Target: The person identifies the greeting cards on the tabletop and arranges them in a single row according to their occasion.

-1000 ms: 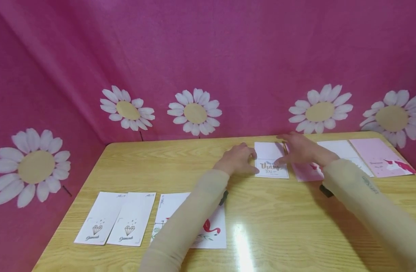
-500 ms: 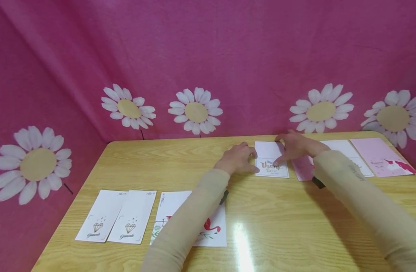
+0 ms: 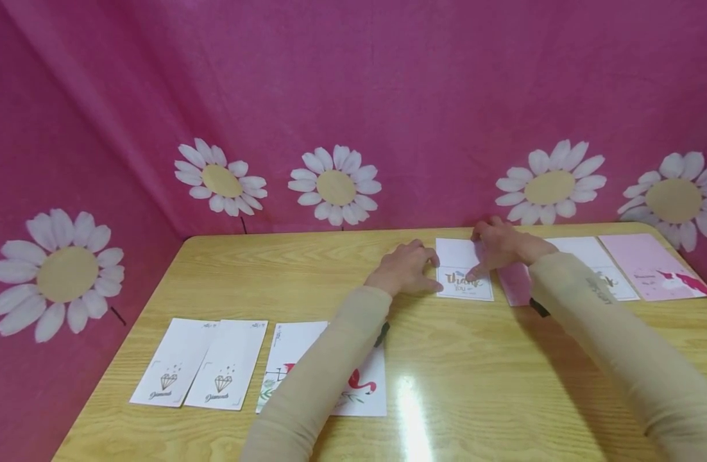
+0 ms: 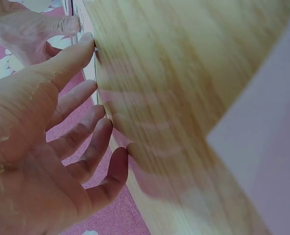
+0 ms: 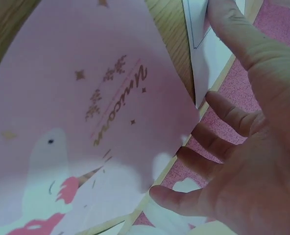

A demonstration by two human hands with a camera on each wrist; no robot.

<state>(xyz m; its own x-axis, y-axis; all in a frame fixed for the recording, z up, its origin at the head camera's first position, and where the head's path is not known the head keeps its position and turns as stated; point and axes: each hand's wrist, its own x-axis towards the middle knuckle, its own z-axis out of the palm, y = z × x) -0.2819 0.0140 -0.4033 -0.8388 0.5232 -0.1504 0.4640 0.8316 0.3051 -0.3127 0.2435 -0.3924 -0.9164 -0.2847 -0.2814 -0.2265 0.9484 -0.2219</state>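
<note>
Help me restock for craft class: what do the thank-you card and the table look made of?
Thank-you card: likely paper or cardstock, matte; flat, straight-edged, no glare. Table: wood or wood-look laminate, glossy; grain shows, light glares.

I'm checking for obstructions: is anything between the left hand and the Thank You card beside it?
Nothing visible: the left hand is at the left edge of the Thank You card, with no object in between.

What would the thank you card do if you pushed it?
The thank you card would probably slide easily, because it lies flat on a shiny table. It looks as thin as paper, so it's likely light and a bit bendy. It probably won't roll, since it's flat with square corners.
</note>
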